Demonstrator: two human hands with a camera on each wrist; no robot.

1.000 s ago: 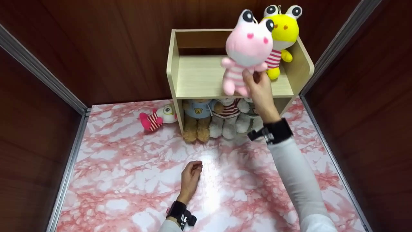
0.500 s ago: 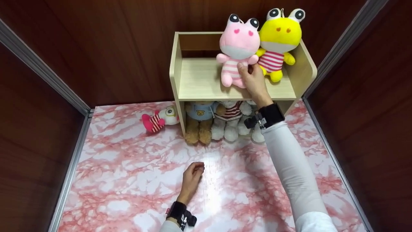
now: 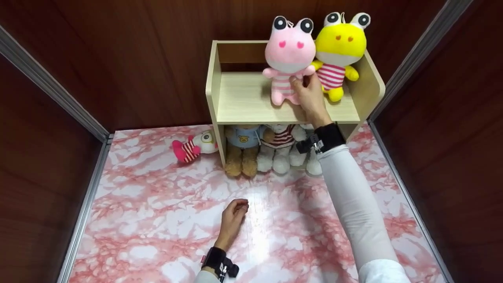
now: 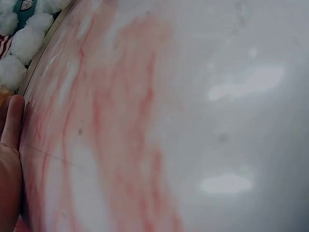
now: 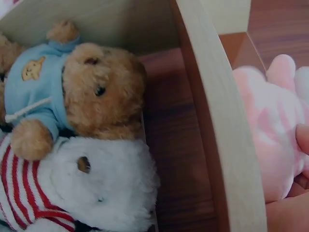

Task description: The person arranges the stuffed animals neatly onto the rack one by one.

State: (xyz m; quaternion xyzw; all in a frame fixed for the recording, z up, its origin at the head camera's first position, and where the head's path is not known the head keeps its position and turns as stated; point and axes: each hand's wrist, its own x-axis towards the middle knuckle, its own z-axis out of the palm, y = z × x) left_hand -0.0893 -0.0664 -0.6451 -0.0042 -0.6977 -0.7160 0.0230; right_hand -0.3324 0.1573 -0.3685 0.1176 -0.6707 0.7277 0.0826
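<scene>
A pink plush frog [image 3: 290, 53] with heart nostrils and a striped body is upright over the top shelf [image 3: 243, 96]. My right hand [image 3: 311, 96] grips its body at the side, thumb in front. Beside it on the right, a yellow plush frog [image 3: 341, 41] in a striped shirt leans in the shelf's corner. In the right wrist view, the pink body [image 5: 275, 140] shows past the shelf board's edge, with part of the hand. My left hand [image 3: 232, 218] is low over the marbled floor, fingers loosely curled around nothing; the left wrist view shows it at the left edge.
Teddy bears sit in the lower compartment: a brown one [image 5: 104, 92] in a blue hoodie and a white one [image 5: 111, 183] in red stripes among them. A pink-and-white plush toy [image 3: 192, 147] lies on the floor left of the shelf unit. Dark panels stand around.
My right hand has carried the pink frog back and to the left, lowering it to the shelf beside the yellow frog. My left hand has stayed nearly still.
</scene>
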